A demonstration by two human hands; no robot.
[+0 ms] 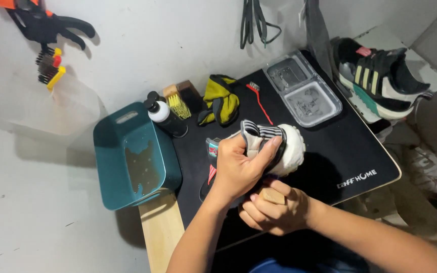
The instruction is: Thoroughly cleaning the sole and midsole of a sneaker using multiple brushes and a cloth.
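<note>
My left hand (238, 168) grips a sneaker (288, 146) with a white sole and a black and grey striped upper, and holds it above the black mat (350, 151). Just below and in front of it, my right hand (274, 210) is closed around a small wooden brush block (273, 196), pressed against the underside of the shoe. The bristles are hidden behind the shoe and my fingers.
A teal basin (127, 162) with some water stands at the mat's left. Behind it are a pump bottle (162, 114), a yellow-bristled brush (178, 104), a yellow and black cloth (221, 101), a thin red brush (260, 103) and a clear tray (304, 91). A second sneaker (380, 78) rests at the far right.
</note>
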